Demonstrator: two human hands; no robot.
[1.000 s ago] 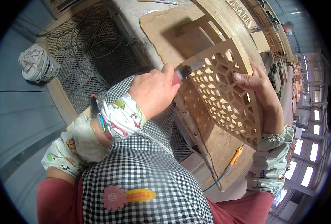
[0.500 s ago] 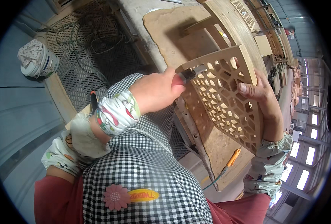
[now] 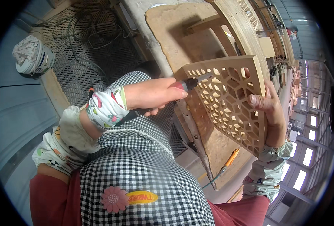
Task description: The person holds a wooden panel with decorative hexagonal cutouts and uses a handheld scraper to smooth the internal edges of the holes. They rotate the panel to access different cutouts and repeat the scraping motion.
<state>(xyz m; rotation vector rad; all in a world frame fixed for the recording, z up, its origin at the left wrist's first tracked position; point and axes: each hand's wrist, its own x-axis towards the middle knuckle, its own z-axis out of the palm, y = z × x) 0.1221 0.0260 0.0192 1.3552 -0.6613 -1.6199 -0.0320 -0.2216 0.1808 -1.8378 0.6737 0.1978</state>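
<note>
My left hand (image 3: 155, 92) is closed around a red-and-black hand tool (image 3: 185, 85) with a narrow metal tip. The tip lies over the upper left part of a light wooden lattice panel (image 3: 252, 67), at its small cutouts; whether it touches the wood I cannot tell. My right hand (image 3: 270, 107) grips the panel's right edge, thumb on the lattice face and fingers behind, partly hidden. The panel stands tilted above the workbench (image 3: 170, 28), its cutouts growing larger toward the right.
An orange-handled tool (image 3: 232, 157) with a teal hose lies at the bench's near end. A curved wooden piece (image 3: 242, 26) stands behind the panel. To the left are a white bucket (image 3: 42, 62) with a cloth and hoses on a slotted floor mat (image 3: 95, 56). Another person (image 3: 292, 34) is far off.
The panel has tilted, and its upper edge sits lower, now showing its thickness. My left hand and the tool tip have shifted slightly with it. My right hand keeps its grip.
</note>
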